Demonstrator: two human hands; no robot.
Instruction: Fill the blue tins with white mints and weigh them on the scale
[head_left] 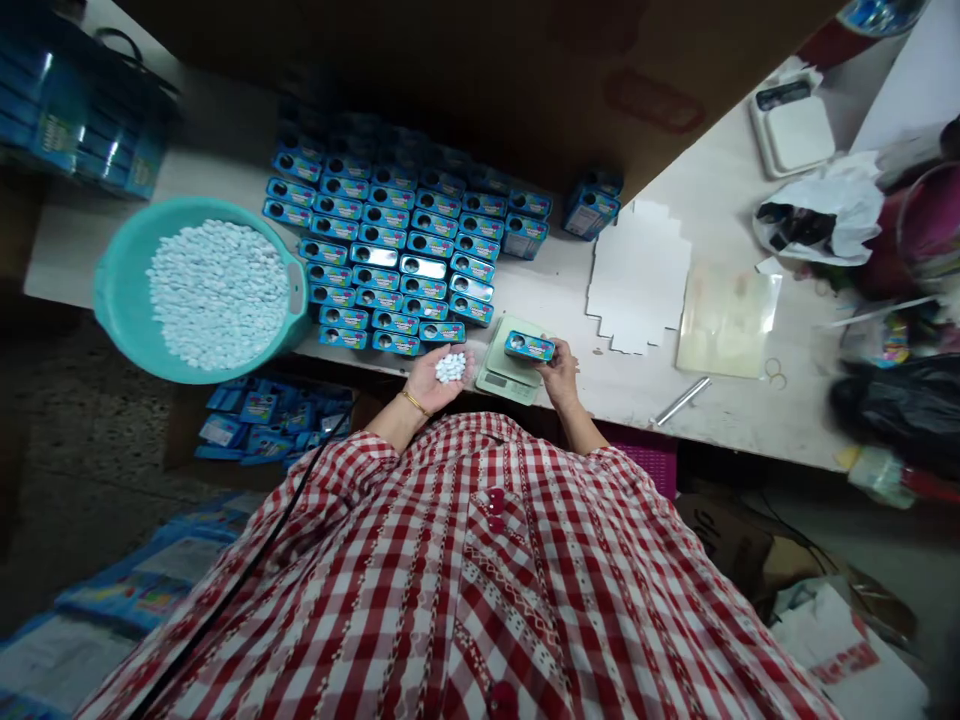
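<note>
My left hand [424, 382], palm up and cupped, holds a small heap of white tablets [450, 368]. My right hand [561, 375] grips the right end of a small blue tin [529, 346] over the pale green kitchen scale [495, 375]. Whether the tin rests on the scale or hangs just above it I cannot tell. Rows of similar blue tins [382, 237] with dark round openings stand beyond my left hand. To their left, a turquoise basin [120, 290] contains a large pile of the same white tablets.
A cardboard box [480, 60] rises behind the tins. Stacked white card sheets [637, 280], a translucent sheet [727, 320] and a metal tube [682, 401] lie to the right. White and black plastic bags [900, 410] crowd the far right. Below the basin, a box holds blue packs [262, 415].
</note>
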